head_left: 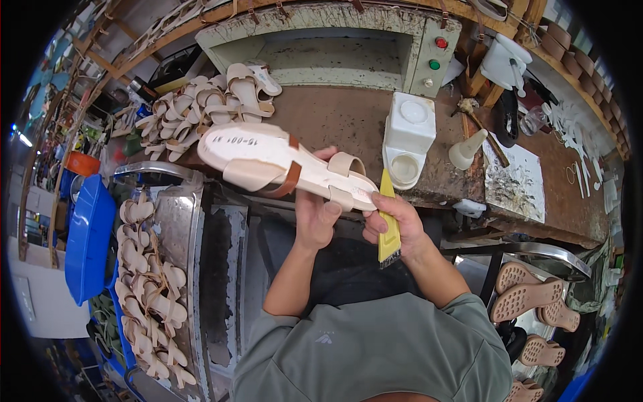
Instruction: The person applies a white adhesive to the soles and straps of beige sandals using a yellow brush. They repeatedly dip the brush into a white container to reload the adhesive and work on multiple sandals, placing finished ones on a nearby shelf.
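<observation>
A beige strappy sandal point(251, 149) with a pale insole and a brown strap lies tilted across the space in front of me, above the bench's near edge. My left hand point(316, 218) is closed around its middle from underneath, thumb against a strap. In my right hand point(404, 218) is a yellow flat brush point(389, 234), its dark bristles pointing down toward me. The fingers of that hand also touch the sandal's right-hand end. Just beyond the brush stands a white glue dispenser point(410, 124) with a round cup at its front.
Several sandals point(194, 110) are heaped at the bench's back left, and more point(151, 288) lie on the left rack. Tan soles point(526, 295) sit on the right rack. A pale cone-shaped bottle point(468, 149) and a hammer point(483, 127) are right of the dispenser. A green metal box point(328, 57) stands behind.
</observation>
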Action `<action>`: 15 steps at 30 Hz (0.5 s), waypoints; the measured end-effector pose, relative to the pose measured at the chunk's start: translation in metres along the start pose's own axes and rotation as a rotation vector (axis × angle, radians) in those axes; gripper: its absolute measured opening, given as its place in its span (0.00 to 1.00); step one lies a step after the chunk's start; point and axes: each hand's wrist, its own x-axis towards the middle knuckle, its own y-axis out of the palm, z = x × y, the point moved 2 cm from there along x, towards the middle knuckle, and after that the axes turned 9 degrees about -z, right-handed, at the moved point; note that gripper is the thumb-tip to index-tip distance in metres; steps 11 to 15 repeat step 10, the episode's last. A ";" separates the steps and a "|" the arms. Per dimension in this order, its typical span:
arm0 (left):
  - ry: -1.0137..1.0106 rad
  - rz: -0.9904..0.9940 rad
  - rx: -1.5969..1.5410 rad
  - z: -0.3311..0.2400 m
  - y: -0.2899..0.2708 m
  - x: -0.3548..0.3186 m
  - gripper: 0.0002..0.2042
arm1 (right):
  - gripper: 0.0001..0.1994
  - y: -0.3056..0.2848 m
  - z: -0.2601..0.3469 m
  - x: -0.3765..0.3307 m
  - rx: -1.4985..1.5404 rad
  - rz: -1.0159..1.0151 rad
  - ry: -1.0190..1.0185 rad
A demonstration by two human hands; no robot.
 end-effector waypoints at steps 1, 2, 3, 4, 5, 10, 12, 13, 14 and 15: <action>0.012 0.038 -0.015 0.004 0.001 0.002 0.36 | 0.14 -0.002 -0.001 0.001 0.019 0.000 0.020; 0.116 0.036 0.120 0.009 -0.003 0.003 0.35 | 0.14 -0.005 -0.002 0.002 0.038 0.001 0.040; 0.220 0.036 0.252 0.017 -0.008 0.002 0.34 | 0.14 -0.006 -0.002 0.003 0.057 0.000 0.058; 0.321 0.037 0.383 0.024 -0.011 0.000 0.33 | 0.14 -0.007 -0.002 0.003 0.035 -0.021 0.064; 0.338 0.018 0.431 0.028 -0.012 -0.002 0.33 | 0.14 -0.007 -0.001 0.002 0.013 -0.041 0.070; 0.332 0.089 0.499 0.040 -0.014 -0.011 0.35 | 0.15 -0.019 0.001 0.006 0.011 -0.032 0.105; 0.332 0.089 0.499 0.040 -0.014 -0.011 0.35 | 0.15 -0.019 0.001 0.006 0.011 -0.032 0.105; 0.332 0.089 0.499 0.040 -0.014 -0.011 0.35 | 0.15 -0.019 0.001 0.006 0.011 -0.032 0.105; 0.332 0.089 0.499 0.040 -0.014 -0.011 0.35 | 0.15 -0.019 0.001 0.006 0.011 -0.032 0.105; 0.332 0.089 0.499 0.040 -0.014 -0.011 0.35 | 0.15 -0.019 0.001 0.006 0.011 -0.032 0.105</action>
